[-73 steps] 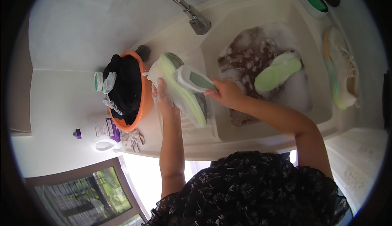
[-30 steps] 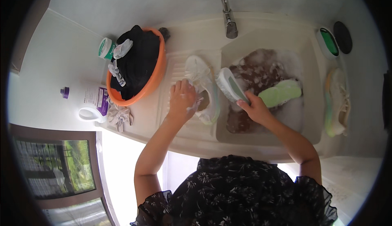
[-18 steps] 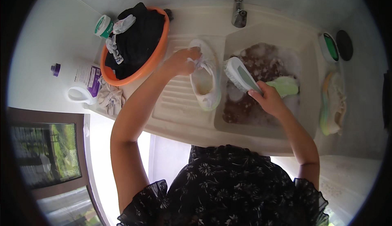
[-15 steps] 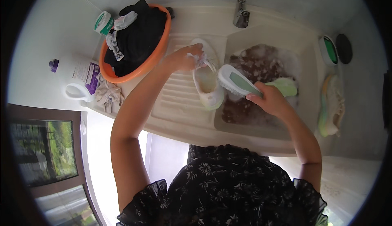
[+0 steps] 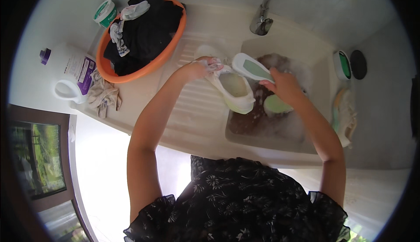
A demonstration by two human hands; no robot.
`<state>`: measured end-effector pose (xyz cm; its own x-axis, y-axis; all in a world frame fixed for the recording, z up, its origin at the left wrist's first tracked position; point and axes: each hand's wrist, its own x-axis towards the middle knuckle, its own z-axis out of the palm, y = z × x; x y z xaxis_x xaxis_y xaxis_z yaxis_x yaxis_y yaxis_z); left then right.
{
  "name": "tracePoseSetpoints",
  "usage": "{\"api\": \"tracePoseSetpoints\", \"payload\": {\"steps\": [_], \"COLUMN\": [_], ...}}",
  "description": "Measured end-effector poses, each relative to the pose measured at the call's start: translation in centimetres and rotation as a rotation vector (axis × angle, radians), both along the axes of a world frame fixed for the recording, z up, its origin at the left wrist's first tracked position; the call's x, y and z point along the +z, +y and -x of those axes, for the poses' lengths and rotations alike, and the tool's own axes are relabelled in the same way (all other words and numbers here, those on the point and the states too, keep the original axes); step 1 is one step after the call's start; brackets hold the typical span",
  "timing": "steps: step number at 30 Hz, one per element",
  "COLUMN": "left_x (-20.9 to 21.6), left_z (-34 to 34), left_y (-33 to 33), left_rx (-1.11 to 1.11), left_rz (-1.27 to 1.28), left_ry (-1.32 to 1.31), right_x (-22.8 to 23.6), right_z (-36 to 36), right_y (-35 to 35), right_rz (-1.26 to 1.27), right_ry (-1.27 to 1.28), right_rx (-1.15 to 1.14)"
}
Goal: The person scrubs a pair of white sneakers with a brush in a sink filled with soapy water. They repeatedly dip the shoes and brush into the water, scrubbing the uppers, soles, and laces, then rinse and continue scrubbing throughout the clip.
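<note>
The left hand (image 5: 200,67) has its grip closed on the heel end of a pale shoe (image 5: 230,89), fingers curled over the rim. The shoe lies on the ribbed drainer (image 5: 192,111), opening upward, its toe reaching over the edge of the sink (image 5: 271,135). The right hand (image 5: 282,84) has its grip closed on a white brush (image 5: 253,67) with a green patch on its back, held tilted just above the shoe's heel.

Under the right hand the sink holds dark soapy water, and a green insole (image 5: 276,105) lies in it close by the wrist. A tap (image 5: 264,10) stands behind the sink. On the bench (image 5: 144,93) to the left sits an orange basin (image 5: 144,36) full of dark clothes, with a green-lidded tub (image 5: 104,11) beside it, a white detergent bottle (image 5: 70,69) and a crumpled cloth (image 5: 104,95). A second shoe (image 5: 344,115) lies to the right of the sink, near a green soap dish (image 5: 342,65).
</note>
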<state>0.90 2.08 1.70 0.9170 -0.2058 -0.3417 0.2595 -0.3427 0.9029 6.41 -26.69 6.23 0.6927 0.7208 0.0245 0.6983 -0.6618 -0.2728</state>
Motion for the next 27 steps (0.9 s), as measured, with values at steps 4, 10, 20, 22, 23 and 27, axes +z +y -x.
{"api": "tracePoseSetpoints", "payload": {"steps": [4, 10, 20, 22, 23, 27], "left_x": [1.9, 3.8, 1.6, 2.0, 1.7, 1.0], "left_z": [0.6, 2.6, 1.5, 0.8, 0.5, 0.4], "left_y": [-2.0, -7.6, -6.7, -4.8, -3.9, -2.5], "left_rx": [0.024, -0.042, -0.151, -0.122, -0.05, 0.254], "left_rz": [-0.419, -1.136, -0.965, -0.696, -0.536, 0.033], "left_ry": [-0.48, -0.885, -0.933, -0.908, -0.758, -0.18], "right_x": [-0.4, -4.7, -6.3, -6.9, -7.3, -7.3], "right_z": [-0.2, 1.0, 1.7, 1.5, 1.6, 1.5], "right_y": [0.8, 6.4, 6.9, 6.4, 6.4, 6.8], "right_rz": [-0.264, -0.644, -0.816, -0.819, -0.833, -0.747], "right_ry": [0.366, 0.776, 1.147, 1.105, 1.077, 0.972], "right_rx": [-0.269, -0.235, -0.395, -0.36, -0.335, -0.318]}}
